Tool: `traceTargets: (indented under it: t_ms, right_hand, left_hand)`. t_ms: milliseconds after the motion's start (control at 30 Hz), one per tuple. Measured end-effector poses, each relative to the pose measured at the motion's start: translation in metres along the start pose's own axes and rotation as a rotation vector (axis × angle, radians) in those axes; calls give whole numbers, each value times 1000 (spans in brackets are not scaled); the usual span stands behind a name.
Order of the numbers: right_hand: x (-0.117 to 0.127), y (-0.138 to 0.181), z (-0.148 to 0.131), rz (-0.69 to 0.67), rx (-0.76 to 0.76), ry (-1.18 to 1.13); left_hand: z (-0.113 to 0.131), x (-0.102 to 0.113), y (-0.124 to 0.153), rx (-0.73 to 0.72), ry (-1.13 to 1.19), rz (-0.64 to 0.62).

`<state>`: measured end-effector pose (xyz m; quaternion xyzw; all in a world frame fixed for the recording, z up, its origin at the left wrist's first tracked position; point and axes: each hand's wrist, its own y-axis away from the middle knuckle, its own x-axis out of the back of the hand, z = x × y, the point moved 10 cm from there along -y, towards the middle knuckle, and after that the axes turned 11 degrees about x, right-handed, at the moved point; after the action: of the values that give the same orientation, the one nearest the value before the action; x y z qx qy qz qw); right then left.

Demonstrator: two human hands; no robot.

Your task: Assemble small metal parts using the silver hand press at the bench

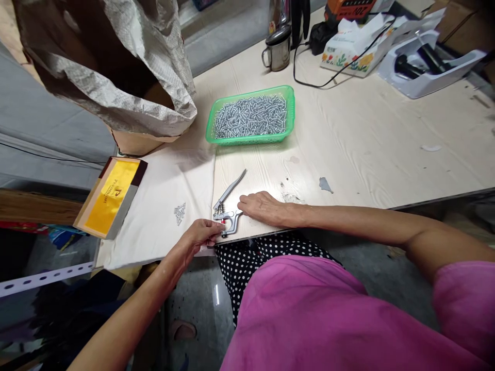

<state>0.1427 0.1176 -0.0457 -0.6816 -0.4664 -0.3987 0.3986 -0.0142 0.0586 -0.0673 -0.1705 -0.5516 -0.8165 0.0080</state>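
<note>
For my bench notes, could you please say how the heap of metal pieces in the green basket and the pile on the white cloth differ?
The heap is large and spreads across the green basket; the pile is a small cluster. The heap is walled in; the pile lies loose on the white cloth. Both consist of small silvery pieces.

Bright light floods the tabletop (371, 149), 1 white streak glares off the floor (201, 293), shadow fills the sack (164, 46), edges stretching wide!
</note>
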Motion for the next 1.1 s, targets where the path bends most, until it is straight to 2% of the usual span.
traceTargets:
  t_ms: [100, 267, 367, 533, 833, 900, 1000, 1033, 1100]
  right_hand:
    - [8, 3, 1, -34, -29, -19]
    - [32, 7, 18, 29, -29, 38]
    - [32, 2, 29, -18, -15, 76]
    - [35, -9, 32, -48, 22, 104]
    - [38, -11, 30, -111, -60, 98]
    - [38, -8, 29, -116, -78, 86]
    - [38, -2, 21, -79, -51, 53]
    - [37, 0, 17, -57, -33, 41]
    - [31, 6, 13, -18, -9, 27]
  left_hand:
    - [-1, -1, 2, -1, 6, 5]
    - [-6, -3, 3, 6, 7, 9]
    - [-7, -4, 1, -16, 3, 2]
    - [-10, -3, 1, -33, 4, 33]
    - [-16, -1, 3, -54, -20, 63]
    - [-13, 4, 6, -107, -103, 158]
    - [10, 11, 36, -362, -301, 508]
    - [21, 5, 52, -478, -372, 620]
    - [42, -23, 71, -664, -523, 673]
